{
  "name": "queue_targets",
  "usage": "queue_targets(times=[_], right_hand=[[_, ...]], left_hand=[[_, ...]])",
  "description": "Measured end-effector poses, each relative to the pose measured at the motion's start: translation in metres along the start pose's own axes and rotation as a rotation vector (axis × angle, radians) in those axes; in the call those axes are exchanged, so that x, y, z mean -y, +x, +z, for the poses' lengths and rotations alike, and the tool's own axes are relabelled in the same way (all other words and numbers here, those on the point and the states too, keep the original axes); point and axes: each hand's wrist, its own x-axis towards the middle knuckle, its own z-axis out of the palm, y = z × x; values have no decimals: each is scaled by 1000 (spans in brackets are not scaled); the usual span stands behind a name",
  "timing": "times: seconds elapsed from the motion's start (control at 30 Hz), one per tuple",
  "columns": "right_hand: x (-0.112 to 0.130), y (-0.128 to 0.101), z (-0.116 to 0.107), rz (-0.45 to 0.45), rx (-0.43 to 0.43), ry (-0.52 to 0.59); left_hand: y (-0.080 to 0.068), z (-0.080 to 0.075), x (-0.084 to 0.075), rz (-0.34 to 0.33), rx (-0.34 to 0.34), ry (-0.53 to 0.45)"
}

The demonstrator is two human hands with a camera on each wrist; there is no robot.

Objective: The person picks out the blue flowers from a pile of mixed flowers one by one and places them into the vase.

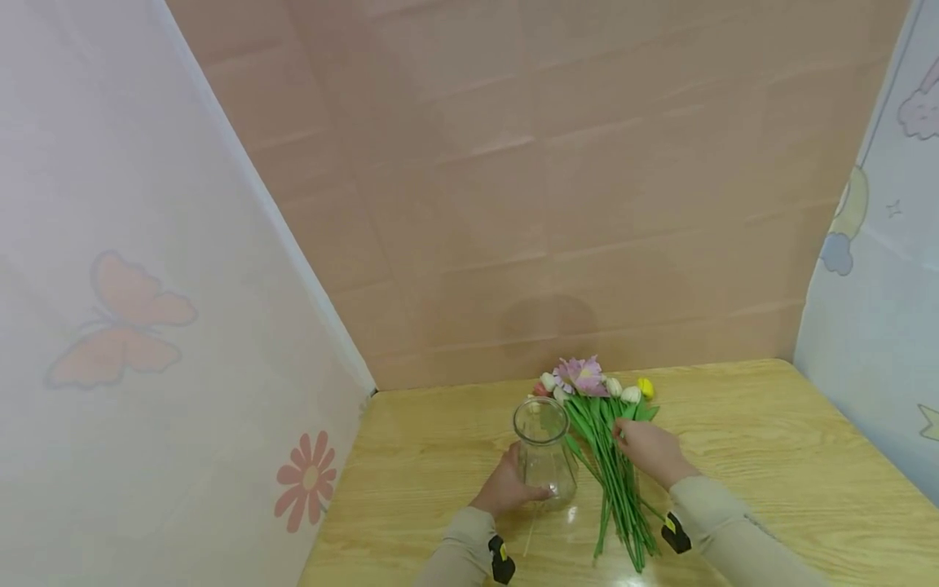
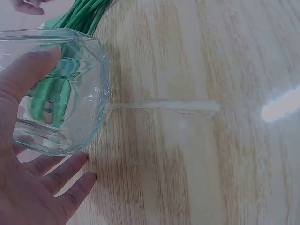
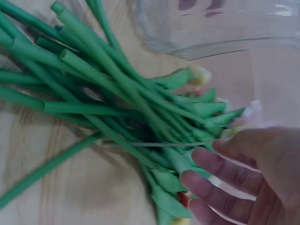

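In the head view my left hand (image 1: 509, 481) grips a clear glass vase (image 1: 548, 465) by its lower side. The thumb lies across the glass in the left wrist view, with the other fingers under the vase (image 2: 84, 136). To the right of it lies a bunch of artificial flowers, their green stems (image 1: 623, 497) toward me and the blooms (image 1: 583, 377) at the far end. My right hand (image 1: 649, 448) is over the upper stems. Its thumb and index finger pinch a thin pale stem (image 3: 173, 144) in the right wrist view, the other fingers loosely bent.
The wood-grain table (image 1: 748, 456) runs back to a brown wall covering (image 1: 455, 212). Pale printed panels stand at the left (image 1: 183, 326) and right. A yellow tulip (image 1: 645, 388) and several white ones lie among the blooms. One stem sticks out sideways from the bunch.
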Motion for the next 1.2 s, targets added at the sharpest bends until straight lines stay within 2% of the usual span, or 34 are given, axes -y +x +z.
queue_targets(times=[0.3,0.47,0.57,0.7,0.8,1.0,1.2], right_hand=[[-12,11,29,145,102,50],[-15,13,34,178,108,65],[-14,13,35,189,90,153],[-7,14,31,188,18,358],[-1,17,22,181,-67,445],[-4,22,-5,158,-284,460],[-34,14,-23,159,-451,427]], left_hand=[[-1,1,-2,-8,7,-5],[-3,2,-4,-24,17,-15],[-5,2,-4,-38,24,-21],[-7,2,-5,-48,23,-10],[-6,1,-5,-45,19,3],[-4,-2,-7,-28,12,27],[-4,-3,-7,-32,19,7]])
